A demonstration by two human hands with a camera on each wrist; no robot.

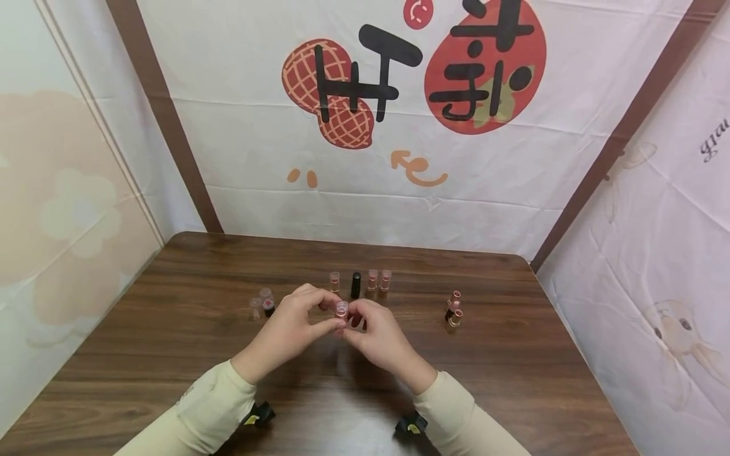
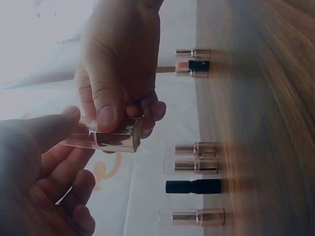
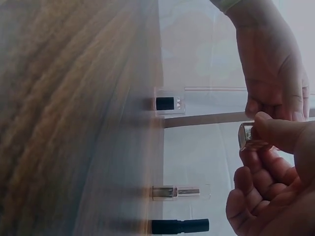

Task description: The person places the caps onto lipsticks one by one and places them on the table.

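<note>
A lipstick [image 1: 341, 311] is held up between both hands, over the middle of the table. My left hand [image 1: 288, 323] pinches its clear cap [image 2: 78, 141] between thumb and fingers. The right hand [image 1: 383, 334] grips the shiny gold base [image 2: 119, 141], thumb on one side and fingers on the other. In the left wrist view the clear cap sits against the gold base in one line. The gold base [image 3: 244, 136] also shows in the right wrist view, where the fingers hide most of the tube.
Behind the hands stand capped lipsticks [image 1: 373, 280] and a black tube [image 1: 356, 285] in a row. Uncapped lipsticks [image 1: 454, 320] stand together on the right. Clear caps [image 1: 255, 308] and a small black piece [image 1: 269, 311] stand on the left. A cloth wall [image 1: 365, 215] borders the table [image 1: 485, 380].
</note>
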